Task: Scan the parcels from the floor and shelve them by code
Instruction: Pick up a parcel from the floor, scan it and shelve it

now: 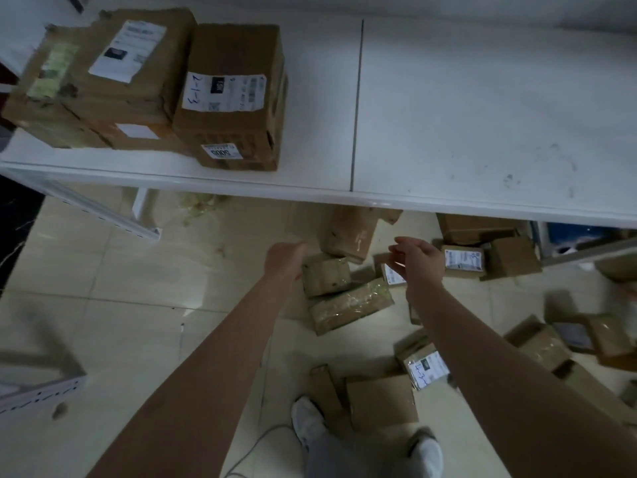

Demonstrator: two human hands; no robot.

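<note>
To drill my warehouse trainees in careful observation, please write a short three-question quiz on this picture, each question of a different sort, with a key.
1. True or false: cardboard boxes stand at the left end of the white shelf.
2. Which hand is at the small taped parcel? A. left B. right C. neither
3. Fill in: the unshelved parcels lie on the tiled ___.
Key: 1 true; 2 A, the left hand; 3 floor.
</note>
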